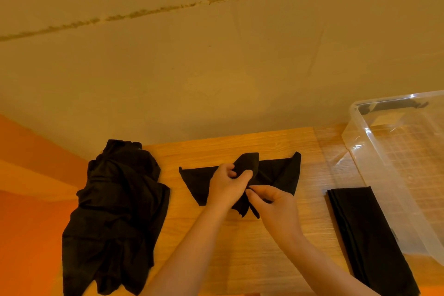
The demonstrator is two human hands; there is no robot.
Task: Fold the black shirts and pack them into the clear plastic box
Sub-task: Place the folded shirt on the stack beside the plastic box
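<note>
A partly folded black shirt lies in the middle of the wooden table. My left hand grips a raised fold at its centre. My right hand pinches the cloth just below and to the right, the two hands touching. A rumpled pile of black shirts lies at the table's left edge. A neatly folded black shirt lies on the right, beside the clear plastic box, which looks empty.
A beige wall rises right behind the table's far edge. Orange floor shows to the left of the table. The box takes up the table's right end and runs out of view.
</note>
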